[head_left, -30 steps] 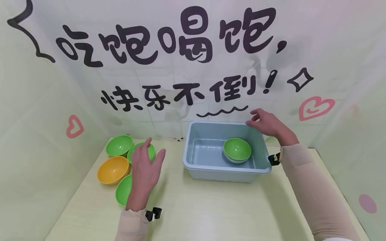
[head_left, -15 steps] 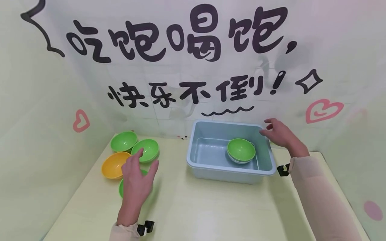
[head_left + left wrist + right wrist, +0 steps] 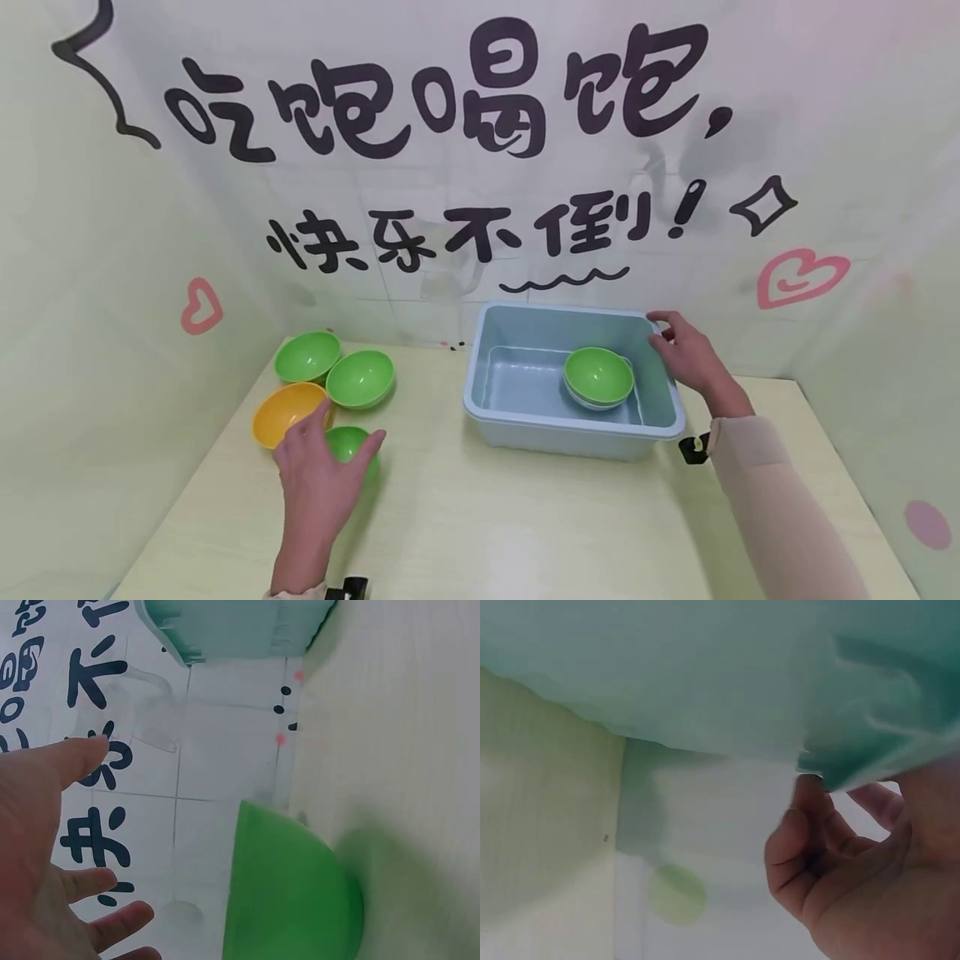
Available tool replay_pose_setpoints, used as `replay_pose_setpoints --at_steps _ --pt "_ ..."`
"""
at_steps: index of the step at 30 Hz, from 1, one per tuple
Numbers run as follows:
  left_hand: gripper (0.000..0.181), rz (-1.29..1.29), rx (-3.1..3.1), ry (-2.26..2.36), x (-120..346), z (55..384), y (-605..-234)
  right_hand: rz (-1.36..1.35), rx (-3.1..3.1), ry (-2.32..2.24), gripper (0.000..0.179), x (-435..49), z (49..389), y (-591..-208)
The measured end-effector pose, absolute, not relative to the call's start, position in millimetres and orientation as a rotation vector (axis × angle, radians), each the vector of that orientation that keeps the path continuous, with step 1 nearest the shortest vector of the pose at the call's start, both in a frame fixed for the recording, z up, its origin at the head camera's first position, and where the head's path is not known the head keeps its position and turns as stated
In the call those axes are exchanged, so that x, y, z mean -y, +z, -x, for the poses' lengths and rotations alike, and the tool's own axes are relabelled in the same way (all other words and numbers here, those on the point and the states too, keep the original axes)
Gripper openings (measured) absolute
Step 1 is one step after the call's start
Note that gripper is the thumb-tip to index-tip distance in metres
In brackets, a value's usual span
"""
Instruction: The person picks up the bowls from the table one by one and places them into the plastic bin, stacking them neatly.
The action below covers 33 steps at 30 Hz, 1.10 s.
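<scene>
My left hand point(image 3: 318, 475) hovers with spread fingers over the nearest green bowl point(image 3: 347, 443), partly covering it in the head view. In the left wrist view that hand's thumb and fingers stand apart, beside a green bowl point(image 3: 289, 892). A yellow bowl point(image 3: 285, 410) sits just beyond the fingers. My right hand point(image 3: 692, 360) holds the right rim of a light blue plastic basin point(image 3: 577, 446); the right wrist view shows its fingers point(image 3: 789, 844) curled at the rim. Inside the basin, a green bowl point(image 3: 598, 375) sits on a pale bowl point(image 3: 592, 405).
Two more green bowls, one at the back left point(image 3: 307, 357) and another beside it point(image 3: 361, 379), stand by the yellow one. A white printed curtain point(image 3: 420, 183) hangs behind the pale wooden table point(image 3: 480, 517) and along both sides.
My left hand has drawn back toward me and lowered to the nearest green bowl. The right hand has come down onto the basin's right rim. The head view has shifted slightly.
</scene>
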<state>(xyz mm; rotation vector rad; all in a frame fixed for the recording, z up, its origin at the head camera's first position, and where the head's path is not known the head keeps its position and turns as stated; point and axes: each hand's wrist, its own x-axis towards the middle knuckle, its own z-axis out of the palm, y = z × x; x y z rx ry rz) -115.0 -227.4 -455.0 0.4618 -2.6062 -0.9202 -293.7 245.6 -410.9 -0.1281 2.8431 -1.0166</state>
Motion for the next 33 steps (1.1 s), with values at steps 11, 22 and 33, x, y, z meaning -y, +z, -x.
replay_pose_setpoints --at_steps 11,22,33 --pt "0.119 -0.635 2.691 -0.851 243 105 -474 0.013 -2.894 -1.167 0.052 -237 297 -428" --pt "0.125 -0.725 2.802 -0.798 248 105 -488 -0.022 -2.892 -1.22 0.053 -238 297 -430" --pt "0.13 -0.741 2.84 -0.813 245 103 -491 -0.047 -2.904 -1.287 0.051 -236 297 -432"
